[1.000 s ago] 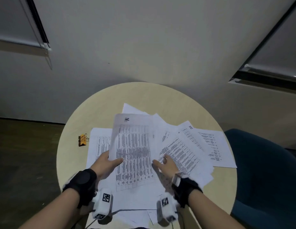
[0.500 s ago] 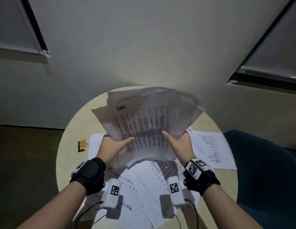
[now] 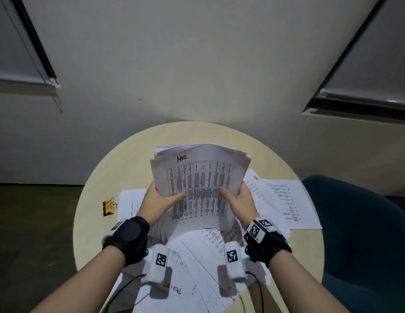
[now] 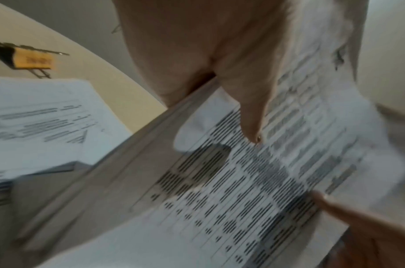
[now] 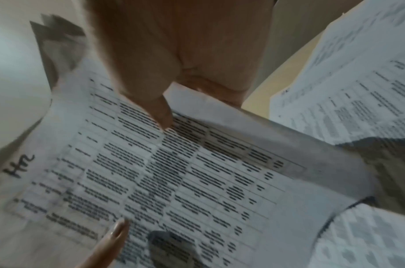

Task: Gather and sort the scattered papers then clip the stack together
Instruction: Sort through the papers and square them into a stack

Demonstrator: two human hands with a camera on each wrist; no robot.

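We read a handwritten "HR" at the top of the front sheet [image 3: 201, 184] of the stack we hold upright; the right wrist view shows the same mark. Its printed table is too small and blurred for us to read. A second handwritten "HR" heads the sheet [image 3: 260, 188] lying flat to the right. On the near sheet [image 3: 174, 290], turned upside down to us, we make out "TASK LIST" in handwriting. The tag on the orange binder clip [image 3: 108, 206] carries print we cannot read.
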